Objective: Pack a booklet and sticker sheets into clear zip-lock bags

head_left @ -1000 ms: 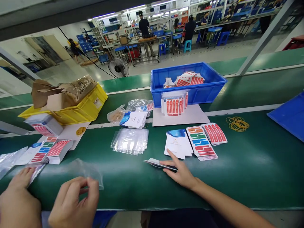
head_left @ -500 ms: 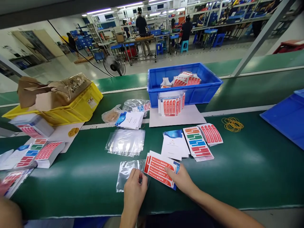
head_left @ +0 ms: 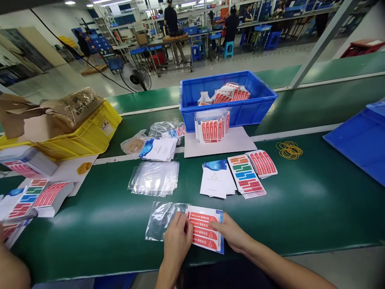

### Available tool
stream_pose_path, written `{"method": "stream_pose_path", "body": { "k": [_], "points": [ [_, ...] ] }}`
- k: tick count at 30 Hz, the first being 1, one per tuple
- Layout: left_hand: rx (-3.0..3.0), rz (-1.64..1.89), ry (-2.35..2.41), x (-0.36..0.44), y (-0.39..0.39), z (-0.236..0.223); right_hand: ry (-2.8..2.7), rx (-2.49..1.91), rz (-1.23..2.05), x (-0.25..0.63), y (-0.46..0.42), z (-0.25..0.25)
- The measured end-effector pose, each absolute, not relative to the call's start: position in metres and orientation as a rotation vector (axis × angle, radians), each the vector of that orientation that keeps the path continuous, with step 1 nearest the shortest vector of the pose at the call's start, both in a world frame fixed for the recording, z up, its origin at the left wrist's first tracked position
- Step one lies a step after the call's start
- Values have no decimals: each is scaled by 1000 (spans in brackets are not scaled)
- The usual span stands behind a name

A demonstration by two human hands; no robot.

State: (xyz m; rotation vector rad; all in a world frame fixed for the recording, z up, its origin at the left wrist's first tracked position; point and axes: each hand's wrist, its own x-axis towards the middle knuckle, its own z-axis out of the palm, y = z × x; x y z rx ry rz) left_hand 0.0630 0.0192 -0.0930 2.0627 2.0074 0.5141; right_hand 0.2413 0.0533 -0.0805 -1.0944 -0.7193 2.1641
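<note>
My right hand [head_left: 236, 233] grips a small set of papers by its right edge, thumb on top. A red-and-white sticker sheet [head_left: 207, 228] lies uppermost, with a blue edge of another paper beneath it. My left hand [head_left: 179, 235] is closed, its fingers pinching the right side of a clear plastic bag [head_left: 158, 220] that lies flat on the green table. The left end of the sticker sheet meets the bag's edge at my left fingers; whether it is inside is hidden. Beyond my hands lie a stack of white-and-blue booklets [head_left: 214, 182], multicoloured sticker sheets [head_left: 246, 176] and red sticker sheets [head_left: 262, 163].
More clear bags [head_left: 155, 178] are stacked behind the left hand. A blue bin [head_left: 228, 104] with filled packs stands on cardboard [head_left: 237, 142]. Rubber bands [head_left: 289, 150] lie to the right, a yellow crate [head_left: 90, 134] to the left. Another person's arm [head_left: 12, 261] shows at the lower left.
The sticker set in my right hand has turned straighter and moved toward my left hand, its left end now against the bag. The camera view has shifted slightly.
</note>
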Motion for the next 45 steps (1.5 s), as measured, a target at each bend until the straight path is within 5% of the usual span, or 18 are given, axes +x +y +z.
{"method": "stream_pose_path", "body": {
  "k": [13,21,45],
  "points": [
    [2069,476,1914,51,22,-76,-711,-1010,2080,215,48,-87],
    [1858,753,1720,50,18,-58,-1105,-752,2400,237,72,-76],
    [1918,838,1530,74,37,-23,-1235,-728,2071,207,100,-71]
  ]
}}
